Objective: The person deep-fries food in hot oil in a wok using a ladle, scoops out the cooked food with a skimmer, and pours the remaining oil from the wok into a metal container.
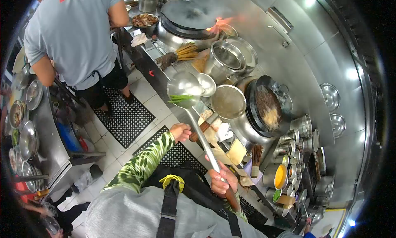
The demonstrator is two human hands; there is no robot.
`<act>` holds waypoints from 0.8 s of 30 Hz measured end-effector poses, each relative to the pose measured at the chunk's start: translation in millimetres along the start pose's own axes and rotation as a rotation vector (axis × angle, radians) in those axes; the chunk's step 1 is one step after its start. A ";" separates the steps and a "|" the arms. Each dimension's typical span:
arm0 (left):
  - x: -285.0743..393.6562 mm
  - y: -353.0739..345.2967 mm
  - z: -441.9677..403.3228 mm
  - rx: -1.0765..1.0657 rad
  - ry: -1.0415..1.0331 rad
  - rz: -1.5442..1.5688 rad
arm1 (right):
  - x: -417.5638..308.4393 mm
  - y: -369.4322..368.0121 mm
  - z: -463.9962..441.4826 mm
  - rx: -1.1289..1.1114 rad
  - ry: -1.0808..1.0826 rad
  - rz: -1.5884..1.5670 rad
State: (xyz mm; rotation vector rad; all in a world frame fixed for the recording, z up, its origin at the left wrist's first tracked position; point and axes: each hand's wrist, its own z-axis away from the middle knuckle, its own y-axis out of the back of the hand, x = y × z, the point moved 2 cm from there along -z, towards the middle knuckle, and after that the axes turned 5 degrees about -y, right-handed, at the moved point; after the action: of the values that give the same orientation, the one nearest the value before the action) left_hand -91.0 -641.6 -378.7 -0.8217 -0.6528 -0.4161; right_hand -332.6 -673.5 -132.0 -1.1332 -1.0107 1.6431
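My right hand is wrapped round the handle of a long metal ladle. The ladle's bowl is raised ahead of me, with cut green stalks in it. My left hand, in a green patterned sleeve, has its fingers curled; whether anything is in them is hidden. Close beside it is the wooden handle of a round strainer, and I cannot tell whether they touch. Right of the strainer, a bamboo wok brush lies in a dark wok.
A co-worker in a grey shirt stands at the left, near a smoking wok with flames. Metal pots stand between the woks. Seasoning containers crowd the right side. Bowls fill the left counter.
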 end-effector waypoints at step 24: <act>116.0 -20.5 -133.0 0.665 -0.614 -0.277 | -152.2 82.4 65.5 0.309 0.133 0.446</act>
State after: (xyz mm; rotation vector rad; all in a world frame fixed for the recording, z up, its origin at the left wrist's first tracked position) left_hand 31.1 -768.7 -356.5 -0.2021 -1.3944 -0.1616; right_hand -381.4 -850.6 -154.8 -1.2929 -0.4131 1.9580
